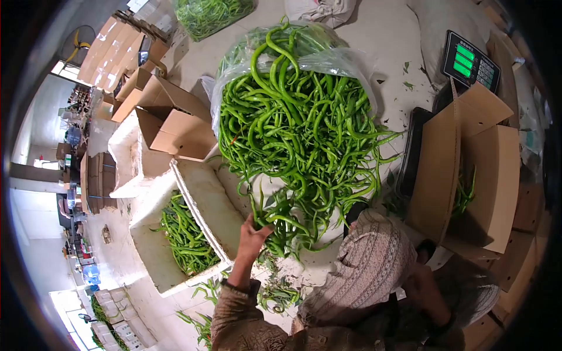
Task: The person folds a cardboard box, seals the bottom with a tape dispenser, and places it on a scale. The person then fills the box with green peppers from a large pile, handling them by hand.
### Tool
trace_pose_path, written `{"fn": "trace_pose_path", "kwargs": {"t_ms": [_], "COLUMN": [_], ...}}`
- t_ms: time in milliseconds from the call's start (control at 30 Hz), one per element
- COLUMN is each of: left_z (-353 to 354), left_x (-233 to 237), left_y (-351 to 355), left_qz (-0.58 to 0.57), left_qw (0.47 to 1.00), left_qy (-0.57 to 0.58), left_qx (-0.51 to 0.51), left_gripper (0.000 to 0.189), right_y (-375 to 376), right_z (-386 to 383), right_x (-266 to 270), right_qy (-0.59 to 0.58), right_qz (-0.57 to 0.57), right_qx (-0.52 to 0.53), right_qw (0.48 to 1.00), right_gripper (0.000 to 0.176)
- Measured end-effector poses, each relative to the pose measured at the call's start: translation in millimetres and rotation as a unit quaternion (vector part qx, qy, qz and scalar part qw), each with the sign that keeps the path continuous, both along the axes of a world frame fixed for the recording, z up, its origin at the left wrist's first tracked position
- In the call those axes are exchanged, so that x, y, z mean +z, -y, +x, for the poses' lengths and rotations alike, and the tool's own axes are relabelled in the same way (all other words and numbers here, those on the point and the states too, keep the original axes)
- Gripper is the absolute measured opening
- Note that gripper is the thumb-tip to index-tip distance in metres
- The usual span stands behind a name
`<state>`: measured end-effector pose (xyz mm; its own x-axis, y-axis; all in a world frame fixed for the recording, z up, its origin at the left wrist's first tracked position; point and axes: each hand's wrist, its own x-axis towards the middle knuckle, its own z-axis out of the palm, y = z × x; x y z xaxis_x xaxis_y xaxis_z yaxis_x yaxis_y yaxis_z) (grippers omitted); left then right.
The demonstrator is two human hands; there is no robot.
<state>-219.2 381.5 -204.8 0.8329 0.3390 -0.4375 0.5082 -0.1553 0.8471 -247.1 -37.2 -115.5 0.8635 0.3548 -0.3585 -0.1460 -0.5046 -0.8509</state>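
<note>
**Left hand at the edge of a heap of green peppers**

The person's left hand (253, 233) reaches forward to the near edge of a big heap of long green peppers (304, 134). Its grip is loose and wide: the thumb stands apart from the fingers, and the hand touches the lowest peppers of the heap without closing around any that can be made out. The heap spills out of a clear plastic bag (345, 58) that lies open on the pale floor (404, 23).

Just to the left of the hand stands a white foam box (153, 263) with a smaller lot of peppers lying along its bottom. A second white foam piece (208, 205) leans against its right wall, between the box and the heap. A few loose peppers (202, 289) lie on the floor below the box.

The right hand (424, 289) sits low and in shadow beside the person's patterned head covering (369, 263); whether its grip is wide or closed cannot be told. Near it stands an open cardboard box (468, 175) with some peppers inside, and behind that a scale display (468, 61) with green digits. Further open cardboard boxes (170, 117) lie left of the heap.
</note>
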Motion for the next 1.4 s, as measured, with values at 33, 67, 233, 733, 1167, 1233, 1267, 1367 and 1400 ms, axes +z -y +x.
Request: {"fn": "trace_pose_path", "kwargs": {"t_ms": [33, 67, 233, 733, 1167, 1233, 1267, 1367, 1400], "left_z": [6.4, 9.0, 27.8, 69.5, 76.2, 80.2, 82.5, 81.8, 81.0], "left_x": [31.6, 46.6, 120.1, 316.0, 308.8, 297.0, 290.5, 277.9, 276.2], "left_y": [5.7, 4.6, 3.8, 46.0, 95.5, 93.0, 90.7, 89.9, 88.4], "left_qz": [-0.053, -0.108, -0.249, -0.486, -0.592, -0.61, -0.614, -0.624, -0.626], "left_qw": [0.998, 0.992, 0.962, 0.799, 0.703, 0.69, 0.682, 0.694, 0.699], "left_qy": [0.032, 0.05, 0.101, 0.297, 0.309, 0.3, 0.297, 0.281, 0.276], "left_qx": [0.015, 0.029, 0.041, -0.193, -0.245, -0.25, -0.263, -0.221, -0.208], "left_gripper": [0.047, 0.046, 0.048, 0.053, 0.051, 0.051, 0.051, 0.051, 0.051], "right_y": [2.1, 7.1, 1.0, -47.9, -124.4, -104.0, -100.0, -87.3, -87.0], "right_z": [-3.0, -7.1, 9.3, 40.5, 129.0, 118.2, 116.9, 117.6, 121.5], "right_x": [-4.2, -11.6, 24.4, 97.9, 57.7, 78.3, 78.0, 76.2, 72.9], "right_qy": [0.016, 0.034, 0.011, 0.153, -0.065, 0.016, 0.013, 0.012, 0.078], "right_qz": [-0.021, -0.041, -0.077, 0.124, 0.46, 0.356, 0.365, 0.4, 0.383], "right_qx": [0.024, 0.048, 0.096, -0.053, 0.095, 0.061, 0.019, -0.106, -0.109], "right_qw": [0.999, 0.997, 0.992, 0.979, 0.88, 0.932, 0.931, 0.91, 0.914], "right_gripper": [0.024, 0.023, 0.025, 0.036, 0.029, 0.023, 0.024, 0.033, 0.037]}}
